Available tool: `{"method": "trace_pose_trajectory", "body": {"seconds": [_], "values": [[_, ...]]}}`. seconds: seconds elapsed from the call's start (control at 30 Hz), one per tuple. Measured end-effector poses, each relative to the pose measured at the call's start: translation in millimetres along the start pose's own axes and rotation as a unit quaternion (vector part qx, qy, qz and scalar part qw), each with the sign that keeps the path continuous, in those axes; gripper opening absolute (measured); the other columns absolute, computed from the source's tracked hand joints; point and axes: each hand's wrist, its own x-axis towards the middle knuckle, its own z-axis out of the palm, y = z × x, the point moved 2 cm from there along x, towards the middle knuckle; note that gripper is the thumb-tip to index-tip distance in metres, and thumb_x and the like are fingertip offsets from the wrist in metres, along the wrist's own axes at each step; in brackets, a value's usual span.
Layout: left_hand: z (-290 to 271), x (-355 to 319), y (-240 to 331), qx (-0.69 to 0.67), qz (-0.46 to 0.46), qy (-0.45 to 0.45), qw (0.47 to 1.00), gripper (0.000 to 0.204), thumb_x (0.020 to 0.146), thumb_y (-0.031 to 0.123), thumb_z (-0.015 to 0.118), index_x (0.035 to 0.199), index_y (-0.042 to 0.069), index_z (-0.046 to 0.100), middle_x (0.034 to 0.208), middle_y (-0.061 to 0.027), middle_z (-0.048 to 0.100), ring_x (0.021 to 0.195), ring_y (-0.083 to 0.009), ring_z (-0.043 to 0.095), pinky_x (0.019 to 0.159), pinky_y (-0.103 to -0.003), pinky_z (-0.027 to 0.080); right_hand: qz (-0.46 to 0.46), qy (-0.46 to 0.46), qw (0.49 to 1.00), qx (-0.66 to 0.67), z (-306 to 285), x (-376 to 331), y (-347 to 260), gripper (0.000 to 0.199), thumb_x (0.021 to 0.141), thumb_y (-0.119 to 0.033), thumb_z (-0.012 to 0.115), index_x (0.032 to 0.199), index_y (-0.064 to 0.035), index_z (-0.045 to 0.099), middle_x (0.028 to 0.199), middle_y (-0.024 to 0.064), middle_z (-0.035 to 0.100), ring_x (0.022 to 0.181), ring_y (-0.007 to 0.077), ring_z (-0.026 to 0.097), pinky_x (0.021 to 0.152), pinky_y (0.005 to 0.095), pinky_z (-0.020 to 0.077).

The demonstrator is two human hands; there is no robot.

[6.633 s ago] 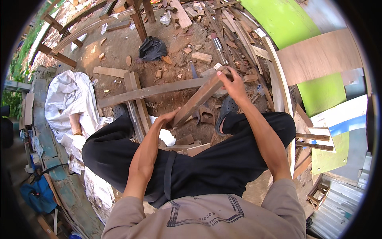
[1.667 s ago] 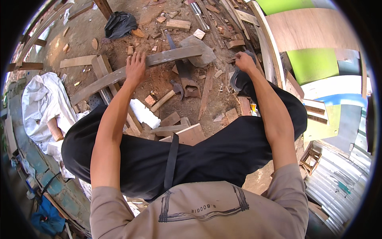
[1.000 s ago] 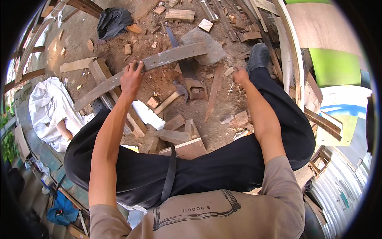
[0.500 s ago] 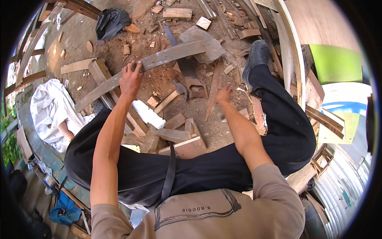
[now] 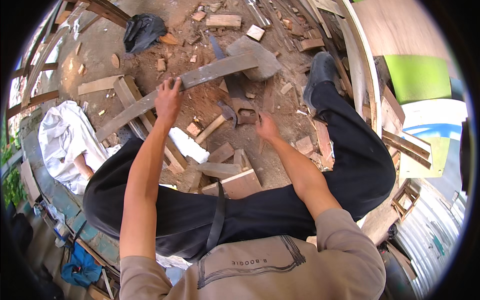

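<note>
Both forearms rise from the lower edge, over the person's black trousers [image 5: 280, 215]. The right hand [image 5: 266, 127] is stretched forward and low, fingers curled just beside the wooden handle of a hatchet [image 5: 220, 119] lying on the dirt; whether it already grips anything cannot be told, since the fingertips are seen from behind. The left arm is nearly straight, and the left hand [image 5: 168, 100] is clenched around a long grey plank [image 5: 200, 77], which runs slantwise across the ground. The plank's far end rests on a grey stone [image 5: 260, 60]. Its near end disappears among other boards.
</note>
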Motion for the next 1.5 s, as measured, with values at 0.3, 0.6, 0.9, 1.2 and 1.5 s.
{"method": "trace_pose_trajectory", "body": {"seconds": [0.3, 0.6, 0.9, 1.2, 1.5], "values": [[2.5, -1.3, -5.5, -0.006, -0.015, 0.030, 0.999, 0.058, 0.081, 0.023, 0.077, 0.135, 0.020, 0.055, 0.138, -0.0091, 0.052, 0.125, -0.0344, 0.051, 0.092, -0.045, 0.054, 0.158, -0.107, 0.978, 0.088, 5.8, 30.9, -15.4, 0.054, 0.072, -0.037, 0.081, 0.114, -0.0049, 0.069, 0.111, 0.0189, 0.071, 0.107, 0.0350, 0.067, 0.093, 0.0418, 0.0508], [2.5, -11.9, -7.5, -0.053, -0.019, -0.033, 0.998, 0.067, 0.082, 0.027, 0.076, 0.142, 0.019, 0.048, 0.149, -0.0134, 0.043, 0.139, -0.0353, 0.039, 0.113, -0.047, 0.037, 0.125, 0.003, 0.991, -0.041, -119.6, 80.8, -28.7, 0.037, 0.078, -0.032, 0.070, 0.105, -0.0072, 0.071, 0.106, 0.0217, 0.071, 0.102, 0.0350, 0.067, 0.087, 0.0455, 0.0514], [2.7, -15.2, -18.8, -0.020, 0.006, -0.093, 0.995, 0.083, 0.080, 0.024, 0.077, 0.152, 0.022, 0.035, 0.158, -0.0105, 0.031, 0.146, -0.0328, 0.030, 0.118, -0.046, 0.032, 0.147, -0.224, 0.908, -0.322, -171.8, 50.6, -47.8, 0.041, 0.069, -0.030, 0.074, 0.099, -0.0014, 0.074, 0.105, 0.0215, 0.072, 0.100, 0.0354, 0.069, 0.083, 0.0451, 0.0540], [14.1, -3.1, -33.2, -0.001, 0.000, -0.156, 0.988, 0.091, 0.079, 0.019, 0.076, 0.155, 0.029, 0.028, 0.162, -0.0069, 0.024, 0.149, -0.0291, 0.025, 0.118, -0.047, 0.031, 0.156, -0.305, 0.881, -0.327, -207.8, 30.8, -111.9, 0.041, 0.074, -0.026, 0.068, 0.091, 0.0108, 0.070, 0.091, 0.0222, 0.072, 0.087, 0.0312, 0.072, 0.080, 0.0411, 0.0573], [-5.7, 2.6, -29.7, -0.072, 0.014, -0.211, 0.975, 0.076, 0.087, 0.023, 0.067, 0.155, 0.022, 0.032, 0.165, -0.0068, 0.019, 0.151, -0.0272, 0.020, 0.122, -0.046, 0.023, -0.001, -0.186, 0.785, -0.591, -298.4, -14.8, -190.0, 0.031, 0.077, -0.017, 0.057, 0.096, 0.0023, 0.073, 0.101, 0.0270, 0.069, 0.100, 0.0394, 0.068, 0.086, 0.0450, 0.0547]]}}
